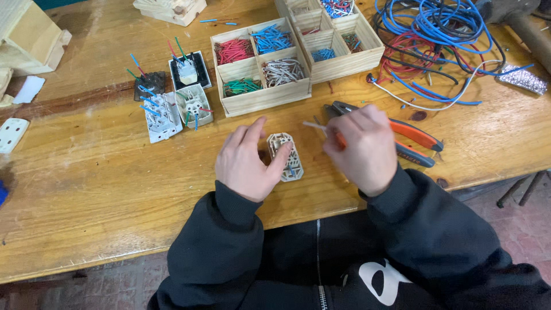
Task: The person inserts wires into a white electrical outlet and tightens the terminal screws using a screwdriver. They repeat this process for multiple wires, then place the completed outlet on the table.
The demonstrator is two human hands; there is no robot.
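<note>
A small cream plastic socket insert [285, 156] lay on the long wooden workbench [103, 189], the left hand [251, 161] touching its left side. Right of it hovered the right hand [361, 146], with orange-handled pliers [402, 138] behind that hand. Behind the insert stood a four-compartment pine tray [261, 66] holding cut wire pieces. Left of the tray lay white plastic wired socket modules [172, 106].

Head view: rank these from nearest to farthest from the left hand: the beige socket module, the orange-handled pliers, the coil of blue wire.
1. beige socket module, touching the left hand, at its right.
2. orange-handled pliers, past the right hand.
3. coil of blue wire, far right corner.
</note>
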